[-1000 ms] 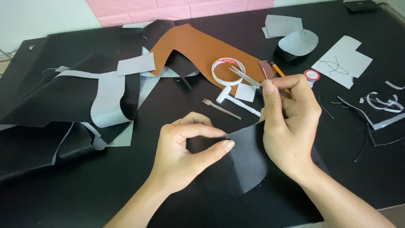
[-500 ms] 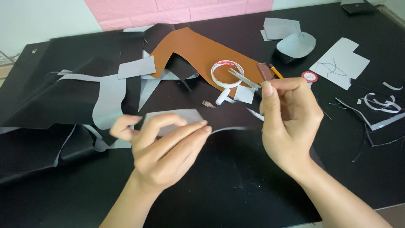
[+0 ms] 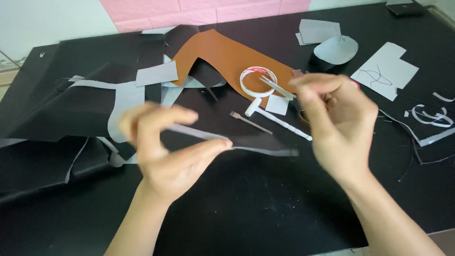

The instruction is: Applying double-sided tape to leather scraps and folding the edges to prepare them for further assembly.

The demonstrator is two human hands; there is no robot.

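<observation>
My left hand (image 3: 166, 151) pinches a thin black leather piece with a grey underside (image 3: 258, 148). The piece is held flat above the black table (image 3: 265, 208) and is seen nearly edge-on, stretching right toward my right hand (image 3: 339, 123). My right hand is raised beside the far end of the piece and is blurred. Its thumb and forefinger are drawn together, and I cannot make out whether anything is between them. Both hands hover in front of a white-handled tool (image 3: 279, 121) and a small pronged tool (image 3: 249, 121).
A brown leather sheet (image 3: 227, 57), a roll of white tape (image 3: 258, 80) and metal tweezers (image 3: 277, 88) lie behind the hands. Black and grey offcuts (image 3: 71, 109) pile up at the left. Grey paper patterns (image 3: 386, 71) and thin trimmings (image 3: 431, 118) lie at the right.
My left hand lifted the black piece off the table and turned it flat, moving left. My right hand shifted slightly and is now blurred by motion.
</observation>
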